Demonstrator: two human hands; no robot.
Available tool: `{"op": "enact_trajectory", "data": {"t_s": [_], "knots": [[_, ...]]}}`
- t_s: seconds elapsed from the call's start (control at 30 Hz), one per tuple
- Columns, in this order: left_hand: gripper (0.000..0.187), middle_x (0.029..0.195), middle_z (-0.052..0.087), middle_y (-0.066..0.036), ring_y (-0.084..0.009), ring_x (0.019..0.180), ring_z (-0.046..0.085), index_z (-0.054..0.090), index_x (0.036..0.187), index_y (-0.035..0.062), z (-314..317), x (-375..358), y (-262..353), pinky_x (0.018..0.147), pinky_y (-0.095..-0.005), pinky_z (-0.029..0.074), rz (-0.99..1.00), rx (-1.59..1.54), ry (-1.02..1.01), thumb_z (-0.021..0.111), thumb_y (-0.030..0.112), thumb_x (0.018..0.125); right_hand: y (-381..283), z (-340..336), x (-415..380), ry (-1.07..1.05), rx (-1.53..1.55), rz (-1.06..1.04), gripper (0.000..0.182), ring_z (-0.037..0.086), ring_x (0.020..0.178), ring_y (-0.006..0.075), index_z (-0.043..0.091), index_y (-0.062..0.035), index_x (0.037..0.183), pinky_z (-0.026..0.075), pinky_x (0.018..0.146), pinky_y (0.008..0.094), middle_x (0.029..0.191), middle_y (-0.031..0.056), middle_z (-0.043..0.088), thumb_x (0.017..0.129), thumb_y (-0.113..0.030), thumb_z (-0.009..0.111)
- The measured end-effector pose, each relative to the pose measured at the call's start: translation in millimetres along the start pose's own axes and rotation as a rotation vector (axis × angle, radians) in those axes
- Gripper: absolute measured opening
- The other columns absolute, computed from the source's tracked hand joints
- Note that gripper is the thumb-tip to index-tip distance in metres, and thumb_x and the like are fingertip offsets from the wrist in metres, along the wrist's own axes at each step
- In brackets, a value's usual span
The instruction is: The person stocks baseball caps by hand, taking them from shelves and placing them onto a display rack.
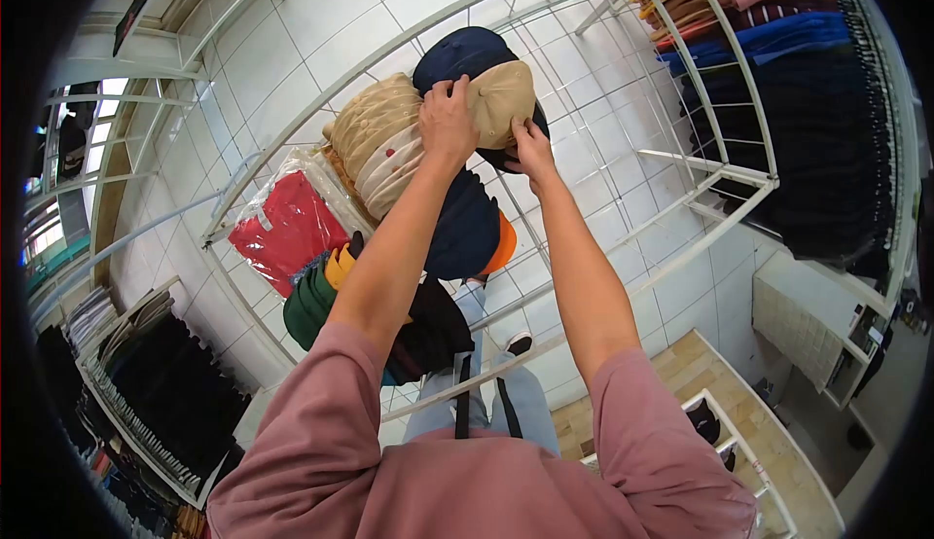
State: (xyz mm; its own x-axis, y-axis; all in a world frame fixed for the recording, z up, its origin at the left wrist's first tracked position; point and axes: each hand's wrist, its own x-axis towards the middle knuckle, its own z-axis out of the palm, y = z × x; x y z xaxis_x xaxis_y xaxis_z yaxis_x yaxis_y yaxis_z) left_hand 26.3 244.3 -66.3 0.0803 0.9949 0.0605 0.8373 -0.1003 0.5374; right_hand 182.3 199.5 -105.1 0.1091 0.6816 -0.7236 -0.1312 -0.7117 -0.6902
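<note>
A beige cap (501, 101) lies over navy caps (459, 51) on a white wire rack (603, 184). My left hand (449, 123) rests at its left edge, fingers bent over the place where the beige and navy caps meet. At its lower right edge, my right hand (531, 152) has thumb and fingers closed on the brim side. Stacked cream caps (375, 135) stand just left of my left hand. Below my forearms sit more navy caps (459, 228), with an orange brim (502, 245) beside them.
Red clothing in clear plastic (287, 228) lies left on the rack, near green caps (309, 305) and black caps (433, 325). Folded dark clothes (798, 140) fill shelving at right; more dark clothes (170, 383) are at lower left. The rack's white rails surround my arms.
</note>
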Motion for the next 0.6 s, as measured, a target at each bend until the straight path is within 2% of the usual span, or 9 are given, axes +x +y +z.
{"op": "enact_trajectory", "data": {"t_s": [0.1,0.13,0.2,0.3,0.5,0.6], "knots": [[0.052,0.121,0.056,-0.019,-0.0372,0.113,0.054,0.058,0.13,0.0046,-25,-27,25,0.098,-0.0457,0.044,0.021,-0.119,0.034,0.069,0.008,0.079,9,-11,-43,0.135,0.18,-0.021,0.076,0.062,0.109,0.0325,0.032,-0.0039,0.152,0.054,0.084,0.0458,0.137,0.0213,0.048,0.098,-0.052,0.055],[0.051,0.118,0.057,-0.019,-0.0373,0.112,0.055,0.058,0.129,0.0038,-35,-41,35,0.097,-0.0458,0.044,0.036,-0.162,0.029,0.07,0.009,0.08,16,-20,-62,0.122,0.221,-0.042,0.07,0.063,0.108,0.0311,0.034,-0.0043,0.15,0.054,0.083,0.042,0.138,0.0211,0.046,0.098,-0.046,0.057],[0.05,0.116,0.058,-0.02,-0.0373,0.11,0.055,0.058,0.128,0.003,-50,-76,55,0.096,-0.0459,0.045,0.065,-0.21,0.017,0.071,0.01,0.081,34,-39,-108,0.135,0.251,-0.032,0.066,0.063,0.107,0.0297,0.036,-0.0041,0.149,0.054,0.083,0.0398,0.136,0.0197,0.048,0.099,-0.042,0.058],[0.048,0.106,0.059,-0.019,-0.0374,0.103,0.055,0.058,0.126,0.0013,-63,-136,82,0.09,-0.044,0.046,0.096,-0.272,-0.109,0.073,0.01,0.081,58,-74,-182,0.174,0.304,-0.001,0.055,0.063,0.105,0.0253,0.043,-0.0036,0.145,0.053,0.083,0.0352,0.131,0.0153,0.054,0.099,-0.03,0.06],[0.045,0.112,0.061,-0.019,-0.0376,0.109,0.058,0.058,0.126,0.0052,-61,-244,160,0.091,-0.0444,0.049,0.12,-0.416,-0.454,0.073,0.017,0.085,97,-149,-332,0.418,0.438,-0.05,0.045,0.063,0.1,0.0204,0.052,-0.0041,0.138,0.053,0.079,0.0319,0.125,0.0106,0.058,0.1,-0.027,0.059],[0.046,0.112,0.063,-0.019,-0.0374,0.106,0.061,0.058,0.127,0.0041,-73,-277,221,0.091,-0.0433,0.05,0.251,-0.426,-0.587,0.073,0.017,0.085,118,-180,-396,0.588,0.529,-0.089,0.041,0.064,0.098,0.0191,0.055,-0.0048,0.135,0.053,0.077,0.0306,0.122,0.0095,0.06,0.1,-0.025,0.059]]}}
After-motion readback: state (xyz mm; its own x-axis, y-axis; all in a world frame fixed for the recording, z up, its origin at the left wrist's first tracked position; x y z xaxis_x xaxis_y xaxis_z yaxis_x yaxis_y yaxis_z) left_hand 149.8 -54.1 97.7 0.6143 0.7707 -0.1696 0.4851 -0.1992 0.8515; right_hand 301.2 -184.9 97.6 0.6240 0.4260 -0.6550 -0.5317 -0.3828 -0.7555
